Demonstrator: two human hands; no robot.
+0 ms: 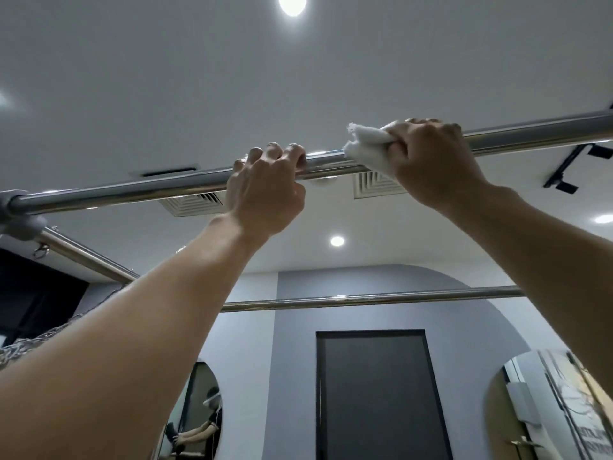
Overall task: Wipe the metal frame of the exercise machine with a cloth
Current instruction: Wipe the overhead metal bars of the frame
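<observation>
At the far left a grey corner joint [18, 212] caps the overhead metal bar [126, 190], which slants up and to the right under the ceiling. My left hand [267, 190] grips that bar, fingers curled over its top. Just to the right, the white cloth [363, 149] is bunched against the bar, clutched in my right hand [431, 164], whose fingers wrap over cloth and bar together. Below my arms a second bar [365, 298] crosses level, in front of a dark door [374, 393].
</observation>
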